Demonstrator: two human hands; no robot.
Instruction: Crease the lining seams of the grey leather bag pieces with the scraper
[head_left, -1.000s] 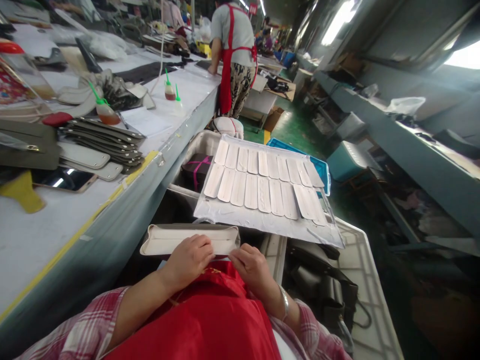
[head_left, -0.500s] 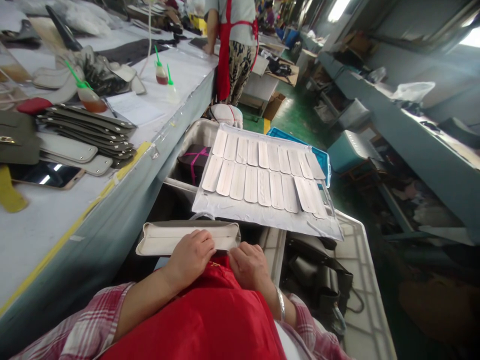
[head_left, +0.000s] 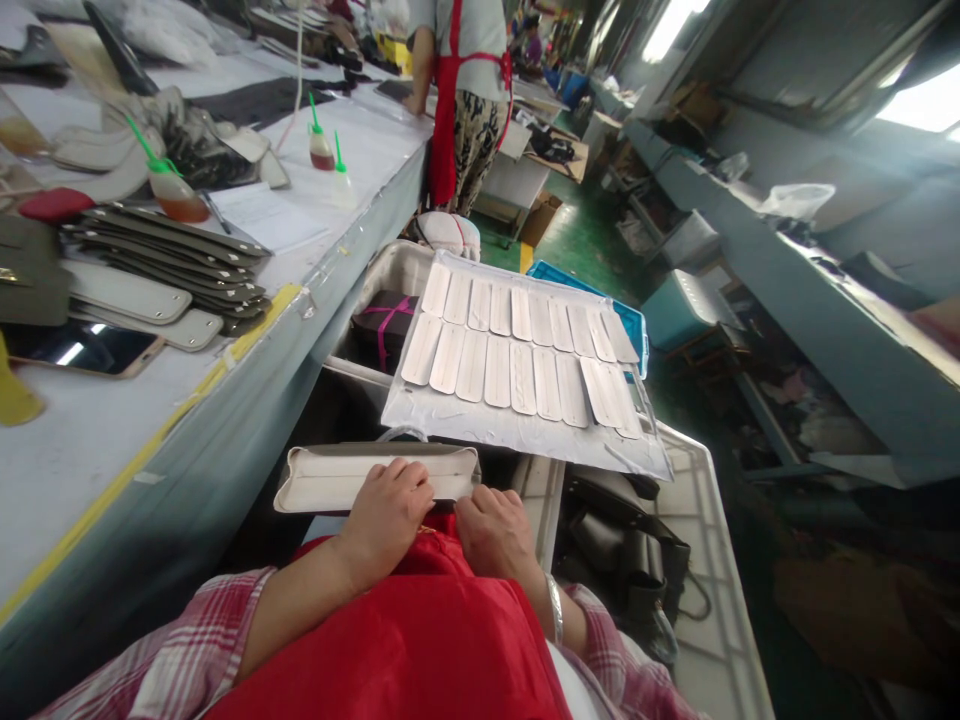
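A half-made bag (head_left: 330,478), with a cream-white face and a grey edge along its back, lies across my lap against the red apron. My left hand (head_left: 390,510) rests over its right half, fingers curled down onto the near side. At the bag's right end, my right hand (head_left: 495,525) is closed with its fingertips bent under; the thumb side meets the bag's corner. What the right fingers pinch is hidden. Just ahead, a white board (head_left: 480,425) carries two rows of pale rounded strips (head_left: 471,365).
To the left runs a long worktable (head_left: 172,420) with stacked grey flaps (head_left: 172,260), a phone (head_left: 82,345) and glue bottles (head_left: 172,190). Dark bags (head_left: 622,540) fill a white crate (head_left: 727,560) at right. Farther off, a person in a red apron (head_left: 448,120) stands by the table.
The view has shifted slightly, so the surroundings sit a little further left. Both hands keep nearly the same place on the bag.
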